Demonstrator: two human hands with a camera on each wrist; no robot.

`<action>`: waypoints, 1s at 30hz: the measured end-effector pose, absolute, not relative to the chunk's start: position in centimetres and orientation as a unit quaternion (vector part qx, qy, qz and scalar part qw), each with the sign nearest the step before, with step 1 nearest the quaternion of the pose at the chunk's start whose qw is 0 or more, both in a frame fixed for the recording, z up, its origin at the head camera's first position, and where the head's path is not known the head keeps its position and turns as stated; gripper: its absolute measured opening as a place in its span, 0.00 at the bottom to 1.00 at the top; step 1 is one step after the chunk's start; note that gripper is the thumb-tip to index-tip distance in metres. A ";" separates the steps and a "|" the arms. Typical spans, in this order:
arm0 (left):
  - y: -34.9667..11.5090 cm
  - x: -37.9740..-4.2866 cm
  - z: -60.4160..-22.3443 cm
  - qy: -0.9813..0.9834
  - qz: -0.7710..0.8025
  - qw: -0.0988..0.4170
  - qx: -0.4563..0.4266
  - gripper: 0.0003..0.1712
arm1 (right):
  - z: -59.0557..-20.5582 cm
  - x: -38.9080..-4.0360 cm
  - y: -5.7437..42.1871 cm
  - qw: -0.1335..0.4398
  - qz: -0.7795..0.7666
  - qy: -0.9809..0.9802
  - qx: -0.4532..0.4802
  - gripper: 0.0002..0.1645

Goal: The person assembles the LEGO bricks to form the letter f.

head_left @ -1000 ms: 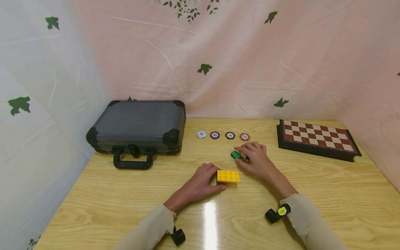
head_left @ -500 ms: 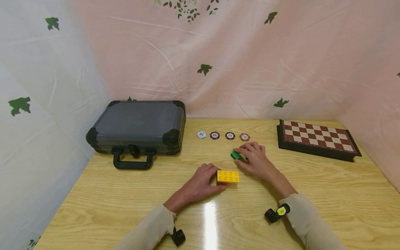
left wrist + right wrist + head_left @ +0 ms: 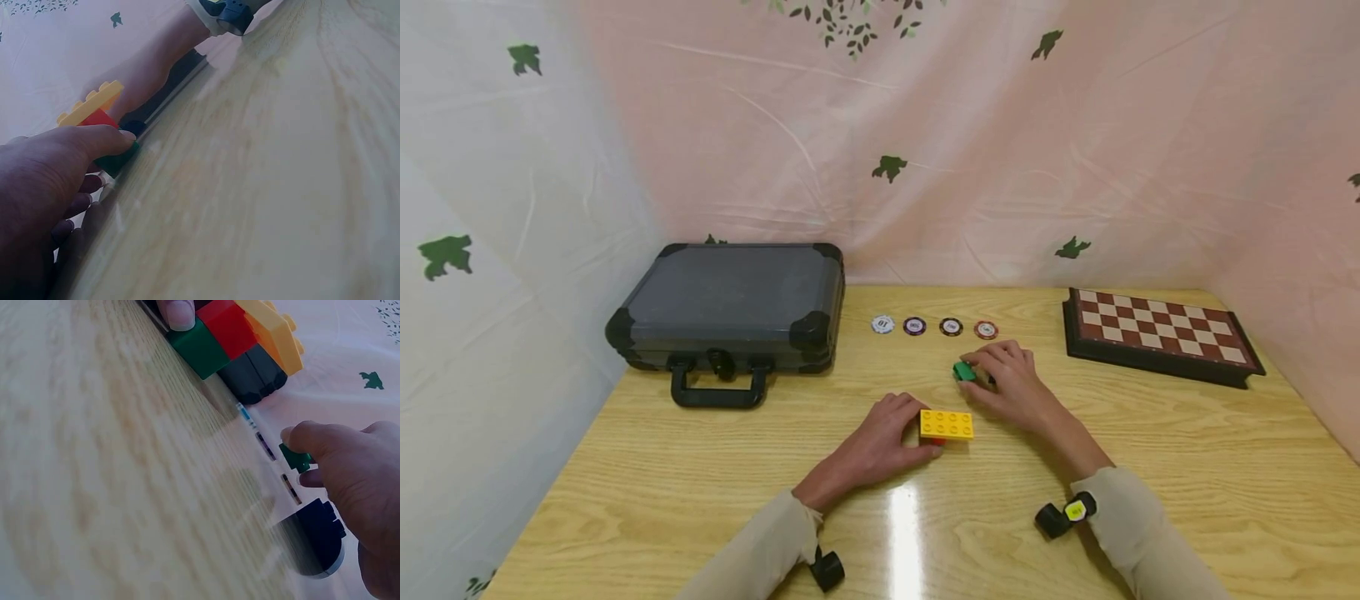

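A small toy-brick stack stands on the table, with a yellow studded brick (image 3: pixel 946 423) on top, a red brick (image 3: pixel 228 326) in the middle and a green brick (image 3: pixel 200 350) at the bottom. My left hand (image 3: pixel 883 442) grips this stack low down, the thumb against the bottom green brick in the right wrist view. Farther right and farther back, my right hand (image 3: pixel 1009 382) pinches a small green brick (image 3: pixel 964 372) between thumb and fingers. Below the right palm sits a dark blue rounded brick (image 3: pixel 312 540), mostly hidden in the head view.
Several poker chips (image 3: pixel 914 326) lie in a row behind the right hand. A grey hard case (image 3: pixel 730 292) with a black handle (image 3: pixel 718 400) lies at the back left. At the back right is a chessboard box (image 3: pixel 1161 329). Patterned cloth (image 3: pixel 925 208) hangs behind the wooden table (image 3: pixel 700 483).
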State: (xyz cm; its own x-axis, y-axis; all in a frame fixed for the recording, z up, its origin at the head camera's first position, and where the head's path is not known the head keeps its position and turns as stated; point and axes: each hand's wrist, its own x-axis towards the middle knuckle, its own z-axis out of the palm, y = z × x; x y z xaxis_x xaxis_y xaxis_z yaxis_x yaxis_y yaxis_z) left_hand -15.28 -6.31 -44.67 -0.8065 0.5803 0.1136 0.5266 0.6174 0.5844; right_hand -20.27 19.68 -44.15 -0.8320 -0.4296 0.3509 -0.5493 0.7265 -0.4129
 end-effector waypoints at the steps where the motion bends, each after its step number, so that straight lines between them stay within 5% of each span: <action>1: -6.3 -15.3 -44.7 0.898 0.311 0.042 0.308 0.25 | -44.1 -20.2 19.7 0.120 0.261 -0.920 0.266 0.23; 20: -6.4 -15.4 -45.0 0.895 0.317 0.041 0.309 0.25 | -42.7 -18.5 19.4 0.123 0.303 -0.906 0.269 0.24; 30: -6.3 -15.4 -44.9 0.894 0.321 0.038 0.310 0.24 | -42.8 -18.2 19.4 0.171 0.302 -0.884 0.313 0.24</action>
